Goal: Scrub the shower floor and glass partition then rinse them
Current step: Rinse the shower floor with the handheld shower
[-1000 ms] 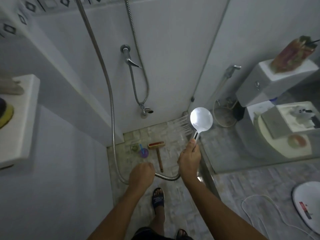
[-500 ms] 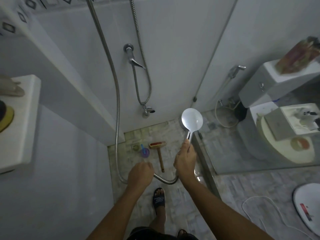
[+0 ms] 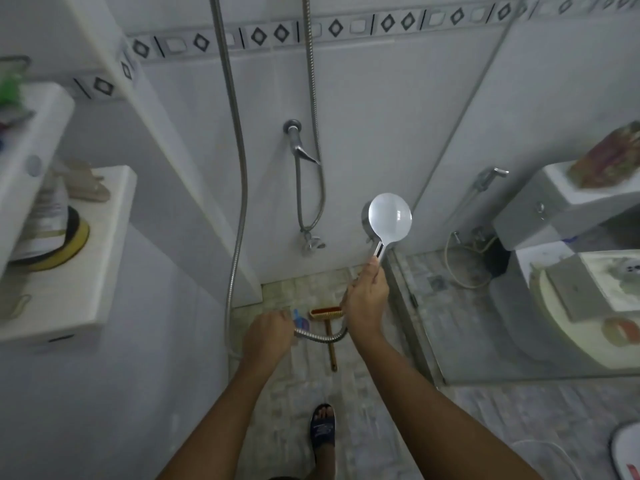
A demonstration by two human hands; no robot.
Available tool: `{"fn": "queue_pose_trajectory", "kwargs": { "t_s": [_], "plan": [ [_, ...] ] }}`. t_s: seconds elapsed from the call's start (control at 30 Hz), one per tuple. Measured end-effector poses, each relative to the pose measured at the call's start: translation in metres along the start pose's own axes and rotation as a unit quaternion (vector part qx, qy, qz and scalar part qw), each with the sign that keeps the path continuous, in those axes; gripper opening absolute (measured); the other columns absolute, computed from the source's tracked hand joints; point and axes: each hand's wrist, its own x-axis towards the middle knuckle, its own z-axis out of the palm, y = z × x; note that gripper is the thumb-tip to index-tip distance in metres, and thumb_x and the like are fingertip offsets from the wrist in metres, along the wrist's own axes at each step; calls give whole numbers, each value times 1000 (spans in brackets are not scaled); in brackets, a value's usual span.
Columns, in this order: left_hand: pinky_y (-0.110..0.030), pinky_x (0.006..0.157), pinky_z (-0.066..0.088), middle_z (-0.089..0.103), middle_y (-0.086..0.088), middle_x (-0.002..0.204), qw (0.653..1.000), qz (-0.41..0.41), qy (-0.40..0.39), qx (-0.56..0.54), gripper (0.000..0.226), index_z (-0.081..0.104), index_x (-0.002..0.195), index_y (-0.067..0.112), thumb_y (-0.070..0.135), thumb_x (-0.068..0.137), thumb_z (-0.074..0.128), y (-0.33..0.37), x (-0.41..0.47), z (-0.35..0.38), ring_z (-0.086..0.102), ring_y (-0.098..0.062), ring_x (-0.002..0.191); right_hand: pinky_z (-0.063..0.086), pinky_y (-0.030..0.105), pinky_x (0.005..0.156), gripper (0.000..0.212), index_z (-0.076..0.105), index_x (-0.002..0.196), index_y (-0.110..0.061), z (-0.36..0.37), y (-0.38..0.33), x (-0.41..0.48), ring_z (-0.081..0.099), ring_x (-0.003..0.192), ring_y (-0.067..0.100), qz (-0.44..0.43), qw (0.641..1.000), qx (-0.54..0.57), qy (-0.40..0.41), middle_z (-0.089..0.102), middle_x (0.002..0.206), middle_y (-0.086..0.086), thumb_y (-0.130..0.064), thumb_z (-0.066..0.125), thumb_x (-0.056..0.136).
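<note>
My right hand [image 3: 365, 299] grips the handle of the round white shower head [image 3: 389, 218], held upright before the back wall near the edge of the glass partition [image 3: 485, 237]. No spray shows from it. My left hand [image 3: 268, 336] holds the metal hose [image 3: 320, 336] that loops between both hands. On the tiled shower floor [image 3: 301, 292] lies a scrub brush [image 3: 327, 315] with a wooden handle, partly hidden behind my right hand, beside a small blue and purple object [image 3: 299, 320].
A wall tap [image 3: 298, 143] with a second hose loop hangs on the back wall. White shelves [image 3: 69, 254] with items stand at left. Behind the glass are a toilet [image 3: 571, 271] and a bidet sprayer [image 3: 490, 176]. My sandalled foot [image 3: 322, 427] stands on the floor.
My view has tilted upward. The spray that came from the shower head one second ago has stopped, and the head has risen a little with my right hand. The left hand keeps its hold.
</note>
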Motion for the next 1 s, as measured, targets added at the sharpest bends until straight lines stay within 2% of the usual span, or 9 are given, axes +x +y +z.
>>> {"fn": "queue_pose_trajectory", "kwargs": {
  "t_s": [0.1,0.2,0.37,0.47,0.53,0.7,0.8,0.93,1.0],
  "plan": [
    [-34,82,48,66,-18,115,1000,1,9,-12,39,63,113,0,24,104,35,6,5,-9,62,-35,106,38,34,47,38,54,76,-29,7,-11,3,40,49,18,-11,1000,10,-15,41,55,-2,-51,40,103],
    [-42,88,49,64,-23,117,999,16,41,0,33,60,113,-2,17,102,35,13,9,-19,61,-39,109,40,35,49,40,57,73,-37,14,-28,12,43,51,19,-19,1000,22,3,44,58,1,-62,39,98],
    [-43,88,48,65,-29,114,996,15,83,-41,41,66,103,-9,22,102,38,30,20,-33,61,-42,107,37,33,52,40,55,74,-35,20,-49,27,40,51,16,-36,999,38,4,42,56,-4,-61,39,99],
    [-43,89,49,65,-28,114,996,10,76,-47,45,66,103,-7,25,102,35,37,22,-38,61,-42,106,37,33,50,42,50,78,-24,19,-52,36,40,50,18,-31,998,37,26,41,57,1,-58,38,101],
    [-43,90,50,65,-27,114,996,11,75,-44,46,66,104,-6,27,102,35,39,24,-38,61,-42,106,40,36,51,45,51,76,-27,19,-50,40,42,51,20,-32,998,31,35,42,59,6,-66,38,97],
    [-41,88,50,66,-25,112,996,6,82,-20,43,65,106,-7,24,103,35,20,20,-40,63,-39,106,40,37,58,47,56,74,-36,40,-33,29,43,54,17,-20,999,11,-44,45,61,-2,-77,40,89],
    [-42,89,52,67,-25,110,994,-29,97,-33,46,68,100,-5,27,102,35,-7,18,-41,64,-38,104,43,41,65,45,60,78,-36,62,-29,20,48,63,16,-18,998,21,-55,51,66,-2,-75,40,91],
    [-40,89,52,68,-25,110,990,-75,115,-43,52,69,101,-4,33,102,33,-38,12,-47,65,-38,103,46,37,57,42,59,77,-35,86,-20,4,51,55,19,-12,995,1,-97,52,60,-2,-68,40,95],
    [-40,89,52,68,-25,111,989,-83,118,-40,53,69,102,-4,33,103,32,-47,8,-46,65,-38,103,48,36,56,39,59,76,-37,91,-18,-1,53,56,19,-8,996,-6,-88,54,60,-5,-64,39,97]
  ]
}}
